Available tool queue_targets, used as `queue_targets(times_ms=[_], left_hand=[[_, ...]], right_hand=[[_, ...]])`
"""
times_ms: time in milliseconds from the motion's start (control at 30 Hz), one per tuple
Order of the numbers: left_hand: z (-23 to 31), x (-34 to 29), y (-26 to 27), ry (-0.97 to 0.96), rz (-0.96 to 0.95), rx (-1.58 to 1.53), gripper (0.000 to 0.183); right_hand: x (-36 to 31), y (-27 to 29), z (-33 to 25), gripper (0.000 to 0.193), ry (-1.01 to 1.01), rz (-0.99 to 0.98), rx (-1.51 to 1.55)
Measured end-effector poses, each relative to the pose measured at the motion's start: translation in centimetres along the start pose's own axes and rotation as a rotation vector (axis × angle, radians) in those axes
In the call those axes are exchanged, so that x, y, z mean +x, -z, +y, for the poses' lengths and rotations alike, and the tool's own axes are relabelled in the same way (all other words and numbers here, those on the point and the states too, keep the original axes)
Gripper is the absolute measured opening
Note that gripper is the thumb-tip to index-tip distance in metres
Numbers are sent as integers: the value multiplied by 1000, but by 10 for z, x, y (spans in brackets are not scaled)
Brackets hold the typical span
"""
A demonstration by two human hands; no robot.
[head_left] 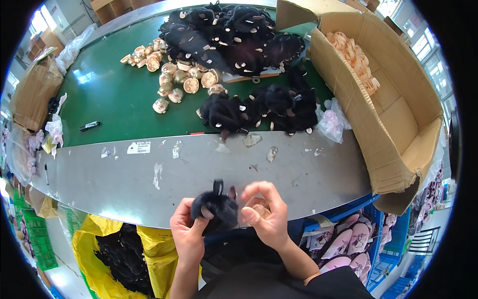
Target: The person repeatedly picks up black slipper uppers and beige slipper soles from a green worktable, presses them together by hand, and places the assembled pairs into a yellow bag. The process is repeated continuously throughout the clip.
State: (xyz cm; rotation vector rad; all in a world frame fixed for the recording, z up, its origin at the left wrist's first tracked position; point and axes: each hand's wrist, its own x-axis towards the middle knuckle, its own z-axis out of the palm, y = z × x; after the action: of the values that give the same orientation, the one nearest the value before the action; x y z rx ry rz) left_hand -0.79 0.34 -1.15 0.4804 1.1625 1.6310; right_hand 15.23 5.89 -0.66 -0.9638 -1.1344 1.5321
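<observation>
My left hand (189, 226) grips a small black plush piece (217, 212) with a black loop on top and brownish ear-like tabs; the thumb presses on one tab. Just to its right, my right hand (269, 217) is curled round a pale peach, rounded piece (260, 208), mostly hidden by the fingers. It resembles the peach plastic shells (190, 85) lying in a loose pile on the green surface. Both hands are close together, over the front edge of the grey metal table strip (204, 167). Several black plush pieces (224, 112) lie ahead of them.
A large heap of black plush pieces (239, 37) covers the far side. At right stands an open cardboard box (393, 114) with peach strip-like parts (354, 57). Below are a yellow bag (159, 249) of black pieces and a blue crate (381, 269) of pink slippers. A marker (90, 126) lies left.
</observation>
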Motion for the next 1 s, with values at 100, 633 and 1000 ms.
queue_targets(times_ms=[100,633,1000], left_hand=[[0,-4,-2,42,-56,45,13],[-4,-11,16,253,-209,-103,30],[1,-11,0,229,-285,141,26]], right_hand=[[6,4,2,24,-44,-173,19],[-2,18,2,19,-257,-207,-2],[-2,12,6,22,-1,-268,-282]])
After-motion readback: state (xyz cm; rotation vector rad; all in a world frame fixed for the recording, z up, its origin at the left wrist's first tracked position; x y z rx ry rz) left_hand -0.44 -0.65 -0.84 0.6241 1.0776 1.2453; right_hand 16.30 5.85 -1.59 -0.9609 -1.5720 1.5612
